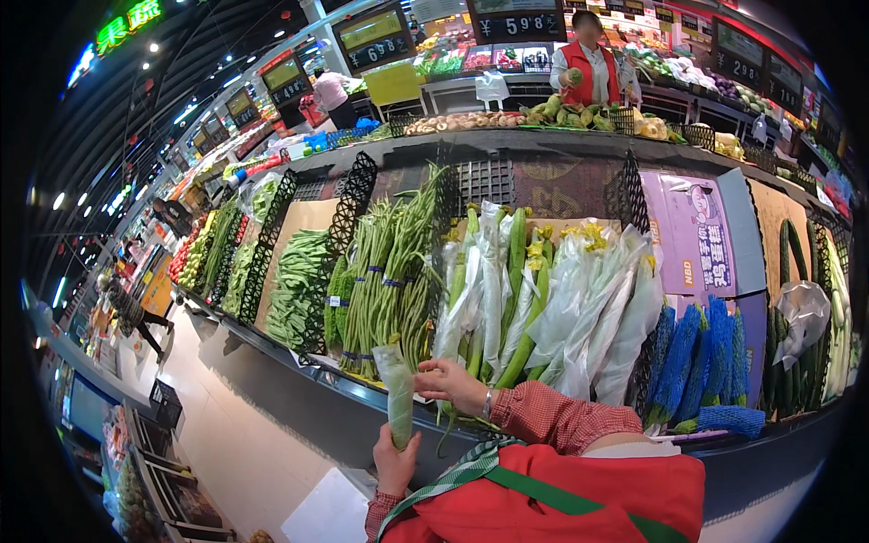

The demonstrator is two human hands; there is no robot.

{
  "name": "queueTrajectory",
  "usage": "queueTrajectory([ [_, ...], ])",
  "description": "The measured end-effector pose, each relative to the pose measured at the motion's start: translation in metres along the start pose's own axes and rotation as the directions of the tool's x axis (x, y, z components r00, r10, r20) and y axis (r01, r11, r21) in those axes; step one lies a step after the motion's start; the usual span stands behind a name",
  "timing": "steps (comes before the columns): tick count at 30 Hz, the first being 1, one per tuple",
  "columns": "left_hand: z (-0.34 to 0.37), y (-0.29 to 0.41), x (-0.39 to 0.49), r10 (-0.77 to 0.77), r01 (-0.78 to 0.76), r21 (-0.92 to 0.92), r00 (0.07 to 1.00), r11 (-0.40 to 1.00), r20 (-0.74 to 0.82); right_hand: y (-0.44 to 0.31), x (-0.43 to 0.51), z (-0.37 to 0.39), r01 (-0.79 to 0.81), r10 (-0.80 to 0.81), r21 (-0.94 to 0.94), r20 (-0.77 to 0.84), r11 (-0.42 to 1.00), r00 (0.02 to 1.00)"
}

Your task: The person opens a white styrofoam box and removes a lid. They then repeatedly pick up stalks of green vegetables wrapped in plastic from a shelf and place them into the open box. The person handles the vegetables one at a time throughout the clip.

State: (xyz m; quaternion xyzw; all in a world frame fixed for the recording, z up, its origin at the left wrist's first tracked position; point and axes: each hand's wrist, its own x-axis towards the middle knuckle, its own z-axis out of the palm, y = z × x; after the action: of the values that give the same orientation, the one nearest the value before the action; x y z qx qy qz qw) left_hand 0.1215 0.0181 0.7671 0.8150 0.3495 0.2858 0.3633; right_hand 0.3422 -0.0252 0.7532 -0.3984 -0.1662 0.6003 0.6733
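A loofah gourd in a thin plastic sleeve (pixel 396 394) stands nearly upright, its yellow flower end on top. My left hand (pixel 395 458) grips its lower end. Beside the gourd's middle is my right hand (pixel 453 385), fingers apart and pointing at it; whether the fingertips touch the sleeve I cannot tell. Behind my hands, more sleeved gourds (pixel 577 305) and a few bare green ones lie on the sloped display. Bundles of yardlong beans (pixel 387 271), tied with blue bands, lie just left of them.
Black plastic mesh dividers (pixel 349 203) separate the vegetables. Green beans (pixel 299 288) lie to the left; blue-netted vegetables (pixel 706 360) and cucumbers (pixel 781 339) lie to the right. The display's dark front edge (pixel 271 353) runs before me. A person in a red vest (pixel 592 71) stands across the display, holding a green vegetable.
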Motion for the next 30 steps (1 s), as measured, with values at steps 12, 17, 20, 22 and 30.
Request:
queueTrajectory([
  [12,-0.022,0.061,0.027,-0.045,-0.069,-0.540,0.980,0.839,-0.196,0.058,-0.022,0.033,0.444,0.009,-0.499,0.672,0.744,0.741],
  [17,-0.025,0.074,0.030,-0.081,-0.104,-0.682,0.969,0.724,-0.234,0.065,-0.022,0.051,0.328,0.108,-0.524,0.639,0.786,0.761],
  [20,-0.024,0.072,0.030,-0.077,-0.067,-0.647,0.978,0.759,-0.193,0.077,-0.016,0.048,0.365,0.017,-0.509,0.599,0.780,0.800],
  [22,-0.021,0.069,0.029,-0.088,-0.060,-0.620,0.975,0.782,-0.205,0.086,-0.012,0.043,0.366,0.013,-0.588,0.541,0.721,0.841],
  [30,-0.016,0.061,0.022,-0.076,-0.068,-0.518,0.965,0.853,-0.253,0.096,-0.009,0.037,0.463,-0.186,-0.510,0.502,0.725,0.844],
])
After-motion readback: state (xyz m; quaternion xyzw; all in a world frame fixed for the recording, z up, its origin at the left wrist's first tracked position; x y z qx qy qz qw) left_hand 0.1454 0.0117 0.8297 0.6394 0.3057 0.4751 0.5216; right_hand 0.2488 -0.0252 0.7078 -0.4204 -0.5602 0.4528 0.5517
